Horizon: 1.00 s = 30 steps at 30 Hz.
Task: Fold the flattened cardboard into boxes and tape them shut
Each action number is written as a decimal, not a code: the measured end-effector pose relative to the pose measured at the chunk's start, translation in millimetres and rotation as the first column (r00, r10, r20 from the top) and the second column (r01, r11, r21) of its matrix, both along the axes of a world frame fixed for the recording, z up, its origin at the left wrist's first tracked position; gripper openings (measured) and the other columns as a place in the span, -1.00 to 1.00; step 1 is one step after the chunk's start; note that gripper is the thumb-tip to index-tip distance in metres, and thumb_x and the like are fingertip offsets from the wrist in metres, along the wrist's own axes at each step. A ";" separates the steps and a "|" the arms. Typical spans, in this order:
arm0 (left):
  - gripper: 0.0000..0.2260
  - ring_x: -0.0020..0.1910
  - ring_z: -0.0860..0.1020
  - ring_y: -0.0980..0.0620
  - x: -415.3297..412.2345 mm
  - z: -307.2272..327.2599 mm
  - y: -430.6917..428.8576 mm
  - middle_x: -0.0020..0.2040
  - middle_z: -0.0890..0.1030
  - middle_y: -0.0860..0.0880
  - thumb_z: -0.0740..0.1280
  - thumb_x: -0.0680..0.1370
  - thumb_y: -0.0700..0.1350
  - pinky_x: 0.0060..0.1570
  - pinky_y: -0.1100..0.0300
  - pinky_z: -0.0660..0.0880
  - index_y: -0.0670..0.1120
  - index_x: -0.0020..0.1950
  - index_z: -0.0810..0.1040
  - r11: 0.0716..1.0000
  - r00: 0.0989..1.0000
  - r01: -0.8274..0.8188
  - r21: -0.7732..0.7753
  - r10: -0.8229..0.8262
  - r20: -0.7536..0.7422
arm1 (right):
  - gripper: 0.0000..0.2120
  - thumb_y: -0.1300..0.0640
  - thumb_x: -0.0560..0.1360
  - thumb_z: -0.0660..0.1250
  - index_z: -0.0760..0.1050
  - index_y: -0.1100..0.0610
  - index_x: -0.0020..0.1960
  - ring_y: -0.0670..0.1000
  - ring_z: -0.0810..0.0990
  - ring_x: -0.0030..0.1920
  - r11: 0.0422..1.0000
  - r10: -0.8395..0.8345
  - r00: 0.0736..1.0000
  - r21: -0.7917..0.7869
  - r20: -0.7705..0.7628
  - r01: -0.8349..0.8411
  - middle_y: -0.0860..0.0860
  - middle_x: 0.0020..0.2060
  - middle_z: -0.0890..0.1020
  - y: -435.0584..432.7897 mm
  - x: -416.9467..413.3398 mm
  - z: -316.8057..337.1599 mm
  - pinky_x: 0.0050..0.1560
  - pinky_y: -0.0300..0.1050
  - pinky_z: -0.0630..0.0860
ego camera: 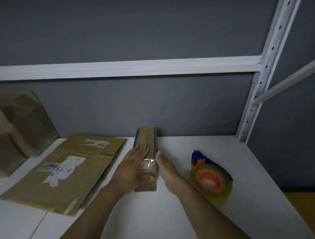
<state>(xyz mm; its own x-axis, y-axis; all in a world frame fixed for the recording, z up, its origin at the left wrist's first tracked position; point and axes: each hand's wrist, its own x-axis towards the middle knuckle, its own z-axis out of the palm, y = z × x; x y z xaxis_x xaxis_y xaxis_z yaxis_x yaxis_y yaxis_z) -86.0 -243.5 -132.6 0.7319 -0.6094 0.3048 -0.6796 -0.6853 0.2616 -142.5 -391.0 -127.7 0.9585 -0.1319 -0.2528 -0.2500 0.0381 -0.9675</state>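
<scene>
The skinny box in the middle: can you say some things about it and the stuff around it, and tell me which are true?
The left hand lies flat on the narrow box. True.
The right hand holds the tape dispenser. False: the dispenser lies on the white shelf, right of that hand.
Flattened cardboard lies left of the box. True.
The tape roll's core is green. False: it is orange.
</scene>
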 end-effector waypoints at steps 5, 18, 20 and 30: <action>-0.07 0.52 -0.01 0.14 9.4 1.3 10.6 0.48 0.03 0.18 0.53 0.34 0.15 0.34 0.51 -0.28 -0.02 0.55 0.10 0.997 0.997 0.082 0.009 -0.082 0.006 | -0.56 -0.11 0.63 0.01 0.10 -0.07 0.47 -0.04 0.29 0.41 0.990 0.058 0.988 -0.136 0.141 -0.039 -0.19 0.31 0.31 4.3 5.8 -15.3 0.34 -0.23 0.34; -0.54 0.39 0.34 0.23 54.7 39.8 48.0 0.35 0.42 0.18 0.40 0.50 -0.32 0.35 0.50 0.13 -0.03 0.36 0.50 0.951 0.937 0.299 -0.075 -0.307 -0.165 | -0.46 0.06 0.51 0.39 0.33 0.00 0.45 -0.25 -0.02 0.48 0.422 0.566 0.777 -0.906 0.276 0.014 -0.25 0.43 0.13 -58.1 31.4 1.9 0.45 -0.25 0.08; -0.53 0.35 0.37 0.26 60.6 31.2 47.4 0.31 0.47 0.16 0.47 0.43 -0.30 0.36 0.45 0.20 -0.05 0.31 0.54 0.931 0.929 0.341 -0.127 -0.355 -0.102 | -0.46 0.07 0.49 0.41 0.36 0.04 0.43 -0.27 -0.02 0.48 0.428 0.573 0.760 -0.903 0.307 0.042 -0.23 0.42 0.16 -57.5 31.7 0.4 0.43 -0.31 0.06; -0.44 0.31 0.28 0.48 69.9 24.3 50.0 0.29 0.44 0.25 0.58 0.33 -0.24 0.29 0.54 0.17 -0.12 0.31 0.54 0.906 0.897 0.349 -0.237 -0.396 -0.194 | -0.50 0.00 0.44 0.45 0.48 0.16 0.32 -0.16 0.22 0.43 0.450 0.519 0.758 -0.880 0.395 0.151 0.01 0.41 0.39 -43.9 34.5 -6.2 0.37 -0.23 0.29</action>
<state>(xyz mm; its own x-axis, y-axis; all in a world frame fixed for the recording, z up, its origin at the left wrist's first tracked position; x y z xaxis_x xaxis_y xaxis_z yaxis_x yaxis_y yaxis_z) -16.1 -193.5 -108.3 0.5261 -0.7983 0.2931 -0.7787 -0.3137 0.5433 -107.9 -434.9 -133.9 0.8672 0.2540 0.4282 0.4298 -0.8161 -0.3863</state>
